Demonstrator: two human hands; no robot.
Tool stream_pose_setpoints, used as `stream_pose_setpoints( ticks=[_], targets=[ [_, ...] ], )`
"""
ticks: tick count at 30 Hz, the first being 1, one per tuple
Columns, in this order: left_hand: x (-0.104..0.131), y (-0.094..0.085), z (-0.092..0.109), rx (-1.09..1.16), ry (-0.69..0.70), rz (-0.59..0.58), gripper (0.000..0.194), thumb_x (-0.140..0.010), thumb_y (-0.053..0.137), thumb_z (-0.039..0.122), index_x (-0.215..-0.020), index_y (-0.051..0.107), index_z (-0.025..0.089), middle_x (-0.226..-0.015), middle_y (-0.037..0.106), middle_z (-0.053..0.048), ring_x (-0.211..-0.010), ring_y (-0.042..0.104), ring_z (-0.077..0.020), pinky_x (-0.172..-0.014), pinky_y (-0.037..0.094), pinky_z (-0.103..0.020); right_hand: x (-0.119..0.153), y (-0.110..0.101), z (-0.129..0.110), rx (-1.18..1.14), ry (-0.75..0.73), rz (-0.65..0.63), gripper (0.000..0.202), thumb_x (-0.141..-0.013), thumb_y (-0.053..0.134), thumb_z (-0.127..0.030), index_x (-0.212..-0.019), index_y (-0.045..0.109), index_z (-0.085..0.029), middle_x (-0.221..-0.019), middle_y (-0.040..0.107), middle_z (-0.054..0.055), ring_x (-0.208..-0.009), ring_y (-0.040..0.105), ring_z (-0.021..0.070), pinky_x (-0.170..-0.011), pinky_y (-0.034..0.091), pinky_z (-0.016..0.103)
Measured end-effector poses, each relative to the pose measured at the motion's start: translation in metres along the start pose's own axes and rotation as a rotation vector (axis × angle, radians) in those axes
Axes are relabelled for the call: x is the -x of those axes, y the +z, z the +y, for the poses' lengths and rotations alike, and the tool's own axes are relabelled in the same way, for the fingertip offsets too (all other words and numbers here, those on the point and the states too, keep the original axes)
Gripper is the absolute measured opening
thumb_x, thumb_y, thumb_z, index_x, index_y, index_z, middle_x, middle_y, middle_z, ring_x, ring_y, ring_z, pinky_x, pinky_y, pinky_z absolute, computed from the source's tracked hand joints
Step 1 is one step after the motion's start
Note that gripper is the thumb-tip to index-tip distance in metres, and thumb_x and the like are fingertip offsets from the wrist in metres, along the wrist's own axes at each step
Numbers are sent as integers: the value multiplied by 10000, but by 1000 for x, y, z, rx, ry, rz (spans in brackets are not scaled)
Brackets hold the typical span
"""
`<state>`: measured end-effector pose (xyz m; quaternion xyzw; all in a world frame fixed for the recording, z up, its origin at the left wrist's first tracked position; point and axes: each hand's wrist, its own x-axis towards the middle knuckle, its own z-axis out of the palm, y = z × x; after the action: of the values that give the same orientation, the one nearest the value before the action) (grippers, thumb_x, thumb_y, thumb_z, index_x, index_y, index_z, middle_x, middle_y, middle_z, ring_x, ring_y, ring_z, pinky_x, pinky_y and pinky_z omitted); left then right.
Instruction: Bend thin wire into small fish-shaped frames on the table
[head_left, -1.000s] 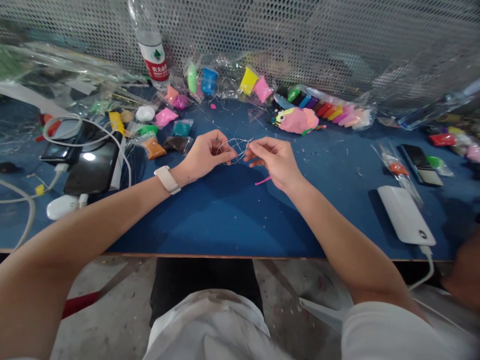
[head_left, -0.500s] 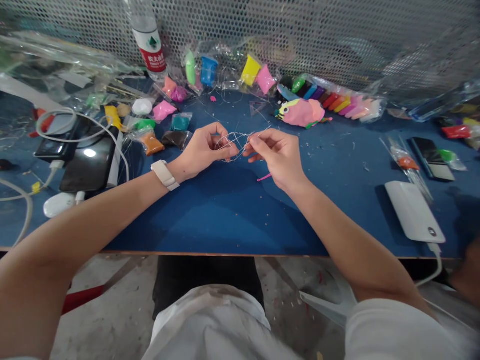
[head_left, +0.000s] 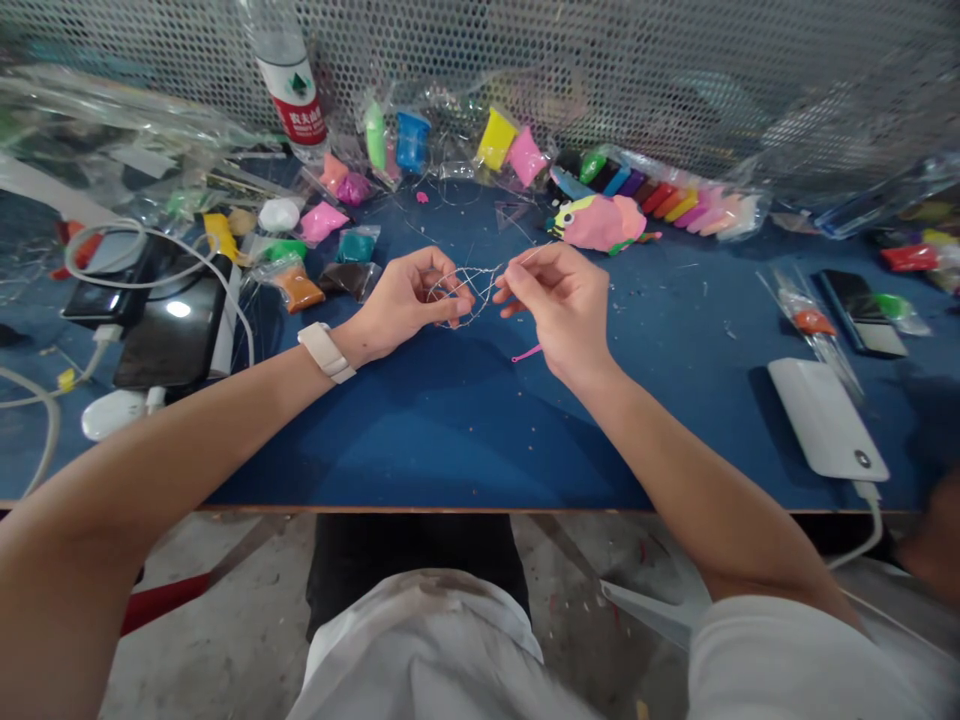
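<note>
A thin silvery wire frame (head_left: 480,284), bent into crossing loops, is held just above the blue table between my hands. My left hand (head_left: 412,295) pinches its left side between thumb and fingers. At the frame's other end, my right hand (head_left: 559,305) is closed with thumb and forefinger on the wire, and a loose strand sticks up past the fingers. A small pink plastic tool (head_left: 526,354) lies on the table beside my right hand, partly covered by it. Behind that hand rests a pink and yellow clay fish (head_left: 598,222) with a googly eye.
Packets of coloured clay (head_left: 324,221) and a water bottle (head_left: 292,95) line the back by the perforated metal panel (head_left: 637,80). Phones (head_left: 169,335) and white cables (head_left: 244,325) lie left. A white power bank (head_left: 825,420) sits right, near the blue table's (head_left: 420,440) front edge.
My right hand has shifted slightly to the right and its wrist has turned a little, drawing at the wire end. My left hand keeps its hold, and the view has moved slightly.
</note>
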<state>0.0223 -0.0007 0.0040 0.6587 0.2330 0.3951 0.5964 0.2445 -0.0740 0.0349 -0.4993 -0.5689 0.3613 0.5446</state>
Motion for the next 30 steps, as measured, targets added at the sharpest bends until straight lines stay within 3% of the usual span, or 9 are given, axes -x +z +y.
stream_pose_setpoints(
  ticks=[11,15,20,26,30],
  targets=[
    [0,-1,-1,-55,24,-1,666,-798,1123,592,-998,608,220,-952,809,-30,-752,793,-159,-680,683,-298,4,1,0,39,4,-1,570,-913,901,-817,-1013,691,-297,-1019,778,68,-1054,836,291,-815,728,433],
    [-1,-1,-4,-58,47,1,660,-818,1105,618,-993,614,212,-923,798,-24,-732,786,-152,-664,672,-286,3,3,3,-22,12,-39,602,-861,959,-808,-973,668,-293,-979,806,58,-1004,861,282,-831,758,435],
    [-1,-1,-5,-85,52,16,590,-858,1092,541,-990,633,195,-927,798,-20,-715,775,-127,-650,647,-245,-1,1,14,-59,-14,-50,619,-816,1006,-764,-954,653,-274,-911,828,21,-913,883,251,-816,780,400],
    [1,1,0,-104,66,3,411,-965,1000,407,-983,655,185,-871,752,-3,-680,766,-115,-620,623,-222,-1,-3,20,69,-111,-21,481,-898,984,-604,-1063,656,-294,-899,842,-8,-823,869,228,-828,777,409],
    [1,2,2,-92,54,2,350,-955,979,321,-968,659,181,-862,742,4,-667,760,-106,-614,621,-212,1,-3,19,104,-143,-24,425,-941,950,-556,-1129,669,-297,-919,836,-7,-851,875,234,-830,771,409]
  ],
)
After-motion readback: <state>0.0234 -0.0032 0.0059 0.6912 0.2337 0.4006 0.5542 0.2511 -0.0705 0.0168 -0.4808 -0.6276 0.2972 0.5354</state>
